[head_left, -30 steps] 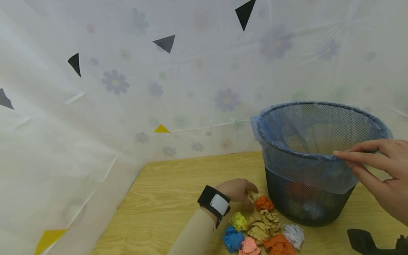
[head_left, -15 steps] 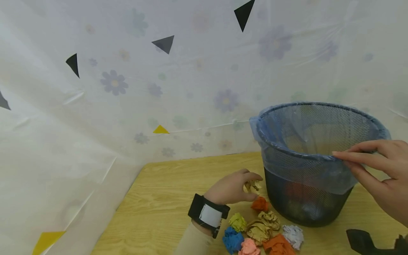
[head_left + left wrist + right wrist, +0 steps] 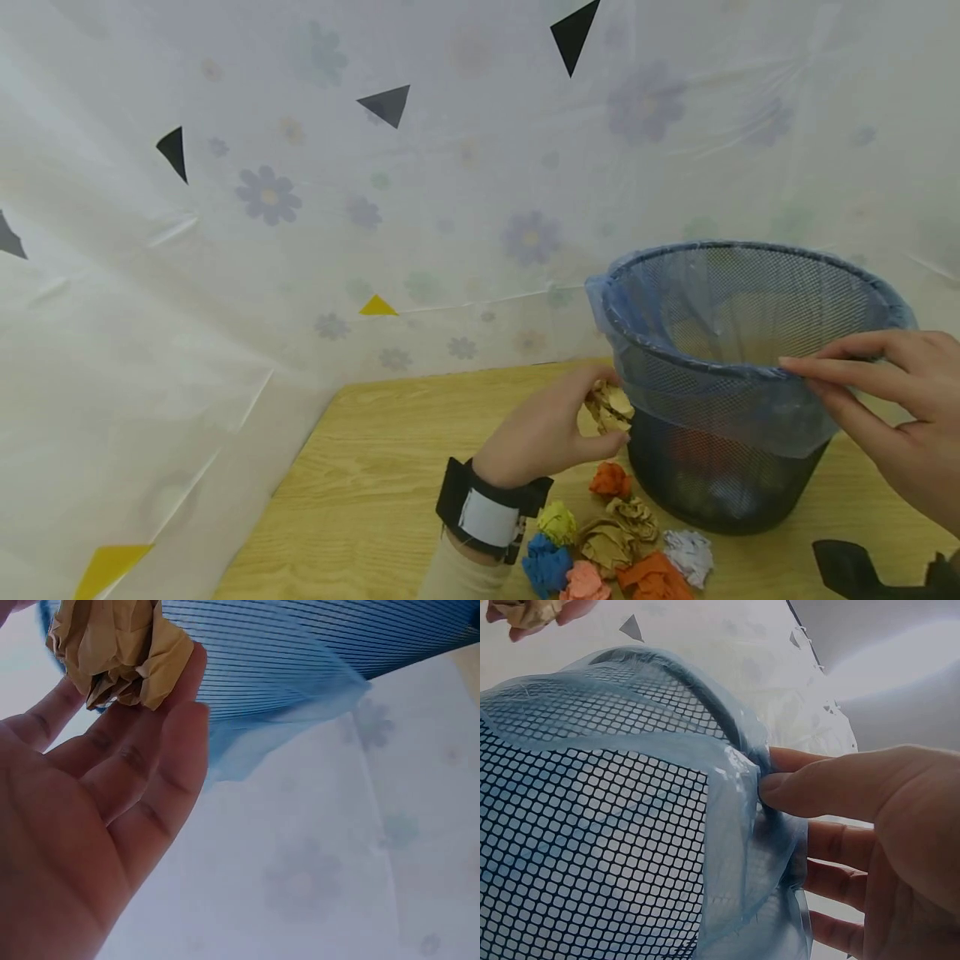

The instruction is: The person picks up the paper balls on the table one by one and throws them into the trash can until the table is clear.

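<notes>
My left hand (image 3: 543,429) grips a crumpled tan paper ball (image 3: 609,408) between thumb and fingers, beside the left wall of the bin. In the left wrist view the paper ball (image 3: 120,652) sits at the fingertips, with the blue liner behind it. A black mesh wastebasket (image 3: 697,467) with a blue plastic bag (image 3: 637,350) folded over its rim stands at the right. My right hand (image 3: 900,400) pinches the lined rim at its near right side; in the right wrist view the thumb (image 3: 787,791) presses on the bag there.
Several crumpled paper balls lie in front of the bin: small orange (image 3: 611,480), yellow (image 3: 557,523), blue (image 3: 547,567), pink (image 3: 586,582), tan (image 3: 607,543), larger orange (image 3: 656,575) and white (image 3: 688,557). A flower-print sheet (image 3: 450,167) hangs behind the wooden table (image 3: 390,467).
My left hand has lifted the tan paper ball off the table from beside the small orange one and moved it up toward the bin. The right hand stays at the rim.
</notes>
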`<state>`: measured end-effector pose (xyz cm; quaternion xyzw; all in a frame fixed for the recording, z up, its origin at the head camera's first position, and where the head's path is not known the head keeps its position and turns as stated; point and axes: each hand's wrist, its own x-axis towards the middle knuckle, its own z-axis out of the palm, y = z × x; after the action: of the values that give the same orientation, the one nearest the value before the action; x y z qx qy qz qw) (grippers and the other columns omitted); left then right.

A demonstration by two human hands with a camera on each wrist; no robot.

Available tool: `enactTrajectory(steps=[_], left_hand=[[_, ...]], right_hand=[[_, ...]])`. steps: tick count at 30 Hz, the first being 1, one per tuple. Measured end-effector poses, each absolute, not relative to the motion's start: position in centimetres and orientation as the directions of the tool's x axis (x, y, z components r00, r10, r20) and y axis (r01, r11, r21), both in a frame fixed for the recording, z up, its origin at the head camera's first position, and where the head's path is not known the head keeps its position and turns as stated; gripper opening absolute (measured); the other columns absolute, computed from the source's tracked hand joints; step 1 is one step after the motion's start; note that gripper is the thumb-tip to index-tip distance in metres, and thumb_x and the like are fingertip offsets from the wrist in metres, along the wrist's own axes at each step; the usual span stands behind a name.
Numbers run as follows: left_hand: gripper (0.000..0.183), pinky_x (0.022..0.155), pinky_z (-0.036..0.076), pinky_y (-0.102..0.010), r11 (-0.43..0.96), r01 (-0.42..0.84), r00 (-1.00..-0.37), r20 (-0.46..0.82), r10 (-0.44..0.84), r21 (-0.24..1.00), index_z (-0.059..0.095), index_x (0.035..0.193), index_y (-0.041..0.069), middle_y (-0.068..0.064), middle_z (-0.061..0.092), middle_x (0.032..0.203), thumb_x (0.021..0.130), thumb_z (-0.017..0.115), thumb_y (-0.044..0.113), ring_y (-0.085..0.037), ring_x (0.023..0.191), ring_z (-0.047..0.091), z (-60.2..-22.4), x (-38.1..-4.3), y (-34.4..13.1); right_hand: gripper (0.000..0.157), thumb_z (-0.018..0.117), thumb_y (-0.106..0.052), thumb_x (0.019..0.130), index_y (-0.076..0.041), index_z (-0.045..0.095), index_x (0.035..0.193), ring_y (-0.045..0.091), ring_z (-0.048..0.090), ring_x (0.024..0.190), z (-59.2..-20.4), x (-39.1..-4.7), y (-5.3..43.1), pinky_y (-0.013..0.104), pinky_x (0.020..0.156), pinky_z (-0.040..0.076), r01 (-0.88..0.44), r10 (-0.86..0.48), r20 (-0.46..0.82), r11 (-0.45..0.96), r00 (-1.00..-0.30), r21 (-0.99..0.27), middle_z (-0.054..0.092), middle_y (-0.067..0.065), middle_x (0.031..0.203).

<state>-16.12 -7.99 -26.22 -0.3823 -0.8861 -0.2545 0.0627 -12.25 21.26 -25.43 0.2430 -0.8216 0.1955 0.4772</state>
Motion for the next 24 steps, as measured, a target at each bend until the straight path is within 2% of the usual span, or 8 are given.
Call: enactTrajectory(steps=[5, 14, 24], left_hand=[[0.049, 0.077, 0.040, -0.012, 0.548, 0.758, -0.652, 0.369, 0.662, 0.355, 0.043, 0.129, 0.014, 0.004, 0.049, 0.118, 0.088, 0.063, 0.034, -0.003, 0.094, 0.048, -24.6, -15.9, -7.7], [0.048, 0.080, 0.039, -0.012, 0.502, 0.796, -0.605, 0.404, 0.686, 0.339, 0.043, 0.129, 0.012, 0.002, 0.049, 0.120, 0.089, 0.062, 0.030, -0.004, 0.095, 0.047, -22.3, -16.0, -7.3], [0.046, 0.069, 0.040, -0.012, 0.540, 0.810, -0.577, 0.472, 0.666, 0.229, 0.048, 0.127, 0.014, 0.007, 0.054, 0.107, 0.087, 0.061, 0.035, 0.000, 0.087, 0.048, -19.2, -16.2, -5.8]], right_hand=[[0.078, 0.027, -0.060, 0.093, 0.005, 0.070, 0.091, 0.036, 0.045, 0.081, -25.5, -12.2, 21.2, 0.053, 0.084, 0.029, -0.589, -0.208, 0.880, 0.803, -0.426, -0.096, 0.056, 0.017, 0.089], [0.078, 0.026, -0.060, 0.093, 0.005, 0.070, 0.088, 0.036, 0.044, 0.081, -25.4, -12.1, 21.1, 0.053, 0.083, 0.028, -0.594, -0.215, 0.877, 0.799, -0.430, -0.095, 0.056, 0.017, 0.090], [0.079, 0.025, -0.061, 0.092, 0.003, 0.071, 0.089, 0.035, 0.044, 0.080, -25.3, -12.0, 21.0, 0.052, 0.082, 0.028, -0.580, -0.210, 0.877, 0.809, -0.433, -0.092, 0.057, 0.017, 0.089]])
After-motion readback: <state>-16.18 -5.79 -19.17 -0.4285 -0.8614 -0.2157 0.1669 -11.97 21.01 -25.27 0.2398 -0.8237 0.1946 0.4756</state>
